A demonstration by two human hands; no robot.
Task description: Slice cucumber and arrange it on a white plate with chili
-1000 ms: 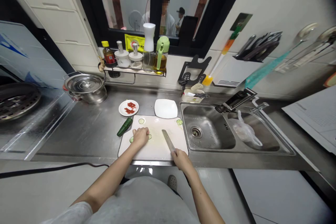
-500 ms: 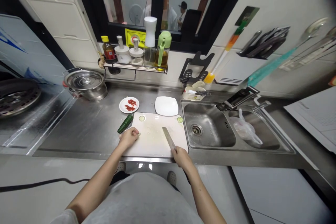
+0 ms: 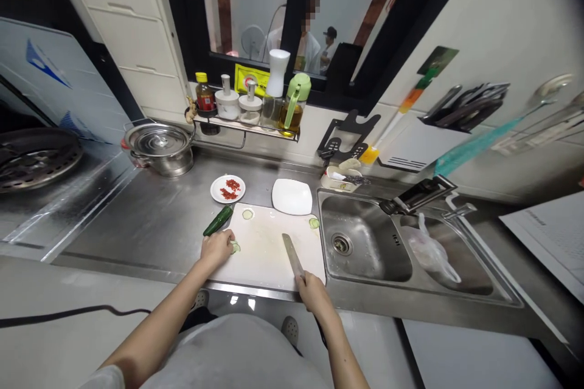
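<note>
My right hand [image 3: 314, 293] is closed round the handle of a kitchen knife [image 3: 292, 254], whose blade rests over the white cutting board [image 3: 262, 267] and points away from me. My left hand [image 3: 216, 247] is closed at the board's left side, with pale green cucumber slices [image 3: 235, 247] showing at its fingertips. Just beyond that hand, a dark green cucumber piece [image 3: 219, 220] lies against the board's left edge. One round slice [image 3: 247, 214] lies near the far left corner, and a few overlapping slices [image 3: 314, 223] lie at the far right corner.
Behind the board are a plate of chopped red pieces [image 3: 219, 196] and a white square plate [image 3: 292, 196]. A double sink [image 3: 365, 267] is to the right, with a plastic bag [image 3: 431, 252] in it. A lidded pot [image 3: 171, 163] stands left, below a condiment rack [image 3: 246, 126].
My left hand has turned and shifted slightly left, and cucumber slices now show at its fingertips. The right hand still holds the knife in much the same place. The view has tilted upward.
</note>
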